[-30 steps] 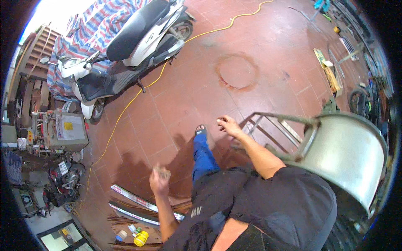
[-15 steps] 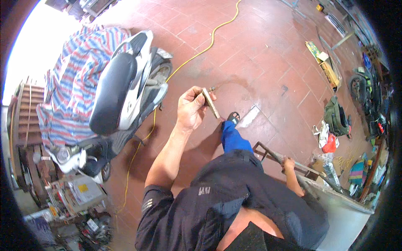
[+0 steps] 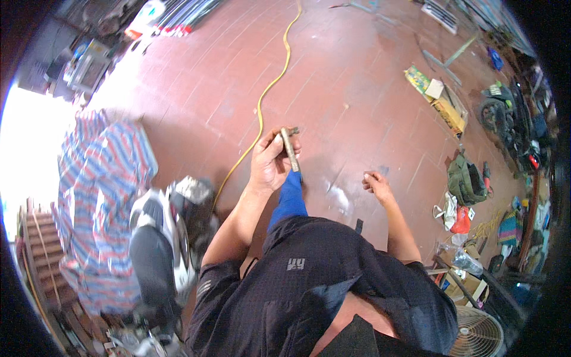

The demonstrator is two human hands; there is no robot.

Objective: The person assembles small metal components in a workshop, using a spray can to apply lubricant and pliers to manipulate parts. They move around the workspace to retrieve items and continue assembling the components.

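My left hand (image 3: 270, 159) is closed around a short, brownish metal bar (image 3: 289, 150), with the thumb pressed along it. A small stub juts sideways from the bar's upper end. Blue trousers (image 3: 289, 199) show just beyond the bar's lower end. To the right, my right hand (image 3: 377, 184) hangs over the tiled floor, apart from everything around it. Its fingers are loosely bent and somewhat apart, and I see nothing held in them.
A scooter (image 3: 157, 250) stands at the left beside a striped cover (image 3: 107, 196). Across the red tiles (image 3: 333, 77) runs a yellow cable (image 3: 272, 83). On the right lie a yellow box (image 3: 447, 116) and a green bag (image 3: 466, 181); a round fan (image 3: 477, 333) stands at the lower right.
My right hand has let go of the metal frame and moved left and up, over the floor. The view has shifted forward past the scooter. My left hand keeps the bar, now turned more upright.
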